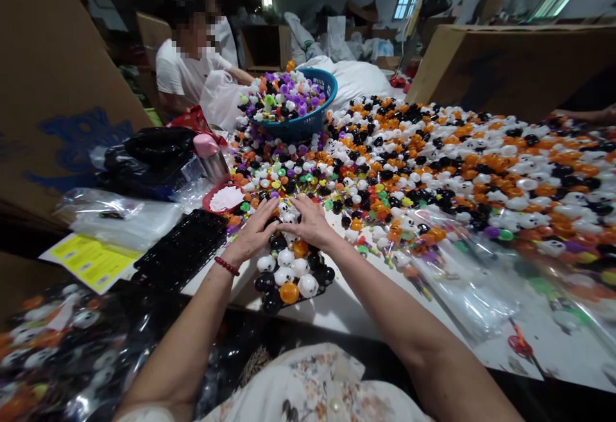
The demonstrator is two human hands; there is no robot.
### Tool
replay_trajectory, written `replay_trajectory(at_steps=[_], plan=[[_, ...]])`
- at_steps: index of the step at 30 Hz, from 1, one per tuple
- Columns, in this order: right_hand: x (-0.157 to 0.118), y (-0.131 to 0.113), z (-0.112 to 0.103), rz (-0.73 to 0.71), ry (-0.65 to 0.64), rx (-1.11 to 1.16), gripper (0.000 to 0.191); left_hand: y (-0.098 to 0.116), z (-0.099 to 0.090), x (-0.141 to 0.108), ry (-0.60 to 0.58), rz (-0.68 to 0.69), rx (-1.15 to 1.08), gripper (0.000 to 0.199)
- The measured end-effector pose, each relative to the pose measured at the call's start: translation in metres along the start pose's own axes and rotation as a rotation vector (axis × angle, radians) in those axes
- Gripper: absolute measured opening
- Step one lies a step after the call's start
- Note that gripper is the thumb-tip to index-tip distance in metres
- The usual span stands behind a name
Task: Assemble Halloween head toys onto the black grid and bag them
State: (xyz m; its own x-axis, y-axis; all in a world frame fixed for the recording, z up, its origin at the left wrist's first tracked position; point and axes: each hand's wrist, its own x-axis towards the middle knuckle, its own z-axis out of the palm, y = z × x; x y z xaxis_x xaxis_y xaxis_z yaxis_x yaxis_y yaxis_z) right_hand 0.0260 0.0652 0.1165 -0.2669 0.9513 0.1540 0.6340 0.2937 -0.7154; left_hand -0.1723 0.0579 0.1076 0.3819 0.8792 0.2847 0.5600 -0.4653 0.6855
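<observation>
My left hand [251,235] and my right hand [312,222] rest at the far end of a group of small round-headed toys. Both have their fingers stretched out and apart, touching toys there. I cannot see either hand gripping one. The toys between my forearms have white skull-like heads [284,275], orange heads [289,292] and black heads [272,300]. They stand packed together in what looks like a black tray [312,296], mostly hidden beneath them. A dark red bead bracelet [227,266] circles my left wrist.
A large heap of mixed toys [462,146] covers the table's back and right. A blue basket [308,128] full of toys stands behind, near a co-worker [187,66]. Black trays [180,249], a pink-lidded bottle [212,158] and plastic bags [125,217] lie left; clear bags [466,281] lie right.
</observation>
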Motion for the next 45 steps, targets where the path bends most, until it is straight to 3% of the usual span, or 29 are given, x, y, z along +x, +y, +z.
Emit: replay_trajectory(at_steps=[14, 22, 31, 35, 38, 42, 45], plan=[[0.008, -0.002, 0.002, 0.065, -0.068, -0.029, 0.073, -0.009, 0.001, 0.000, -0.016, 0.018, 0.019, 0.053], [0.011, 0.010, -0.005, 0.160, -0.052, 0.158, 0.061, -0.015, 0.003, -0.002, 0.001, -0.002, 0.029, 0.051], [0.002, 0.017, -0.007, 0.111, -0.006, 0.286, 0.058, -0.010, 0.002, -0.004, 0.012, 0.001, 0.040, 0.050], [-0.006, 0.023, -0.027, 0.074, 0.107, 0.417, 0.052, 0.000, -0.004, -0.013, 0.116, -0.018, -0.023, 0.051], [-0.020, 0.033, -0.044, 0.085, 0.179, 0.443, 0.050, 0.010, -0.010, -0.030, 0.271, -0.049, -0.088, 0.049], [-0.055, 0.049, -0.052, 0.118, 0.249, 0.429, 0.051, 0.014, -0.006, -0.067, 0.567, -0.216, -0.206, 0.046], [-0.091, 0.061, -0.043, 0.135, 0.261, 0.286, 0.049, 0.003, 0.010, -0.099, 0.674, -0.381, -0.251, 0.044]])
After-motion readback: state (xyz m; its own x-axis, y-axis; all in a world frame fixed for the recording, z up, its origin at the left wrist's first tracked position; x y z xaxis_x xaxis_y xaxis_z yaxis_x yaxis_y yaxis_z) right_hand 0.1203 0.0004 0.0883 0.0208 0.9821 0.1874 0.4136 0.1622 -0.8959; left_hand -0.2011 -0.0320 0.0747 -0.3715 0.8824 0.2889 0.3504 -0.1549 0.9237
